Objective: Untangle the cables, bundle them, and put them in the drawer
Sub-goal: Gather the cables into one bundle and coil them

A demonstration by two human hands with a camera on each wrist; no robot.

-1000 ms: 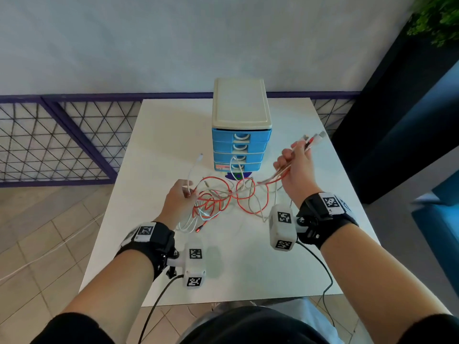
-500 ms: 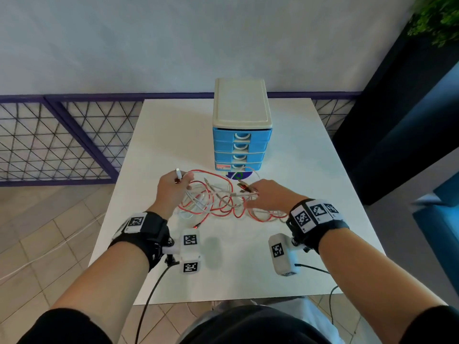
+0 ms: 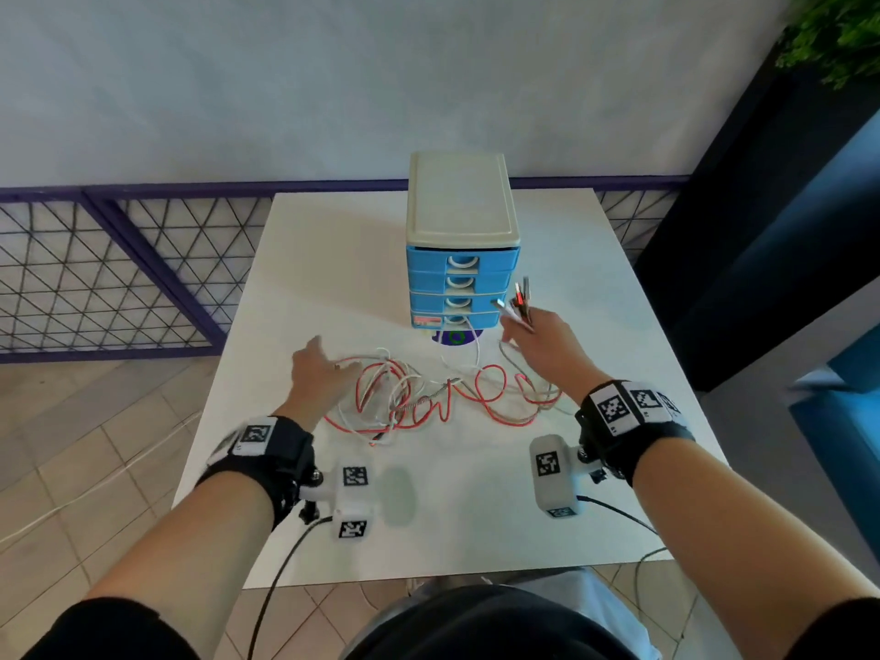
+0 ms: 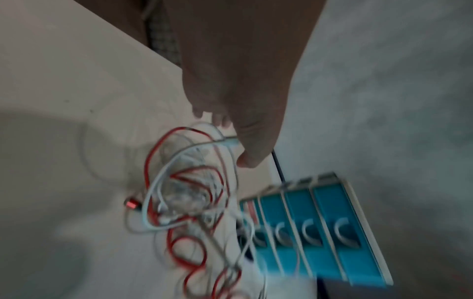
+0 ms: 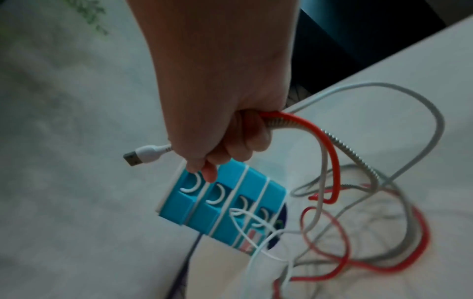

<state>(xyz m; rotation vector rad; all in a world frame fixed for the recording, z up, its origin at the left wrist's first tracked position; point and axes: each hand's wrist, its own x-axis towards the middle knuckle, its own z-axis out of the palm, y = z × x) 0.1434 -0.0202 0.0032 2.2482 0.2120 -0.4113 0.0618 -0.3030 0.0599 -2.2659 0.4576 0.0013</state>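
Note:
A tangle of red, white and metal-braided cables (image 3: 428,397) lies on the white table (image 3: 476,526) in front of a blue four-drawer unit (image 3: 462,278), all drawers closed. My right hand (image 3: 524,326) is raised beside the lowest drawers and grips several cable ends; their plugs stick up above the fist. The right wrist view shows that hand (image 5: 230,145) curled round the red and braided cables (image 5: 332,161), with a white USB plug (image 5: 135,159) poking out. My left hand (image 3: 333,364) lies flat on the tangle's left edge, fingers straight on the cables (image 4: 184,192).
A white cable loops up against the lowest drawer front (image 3: 457,321), and a purple disc (image 3: 455,338) lies under the unit. The table's left edge borders a purple mesh fence (image 3: 119,278). A dark wall and a blue seat stand at the right.
My right hand rose from the tangle toward the drawers, pulling cable ends up with it. My left hand no longer holds up the white plug and has flattened onto the cables.

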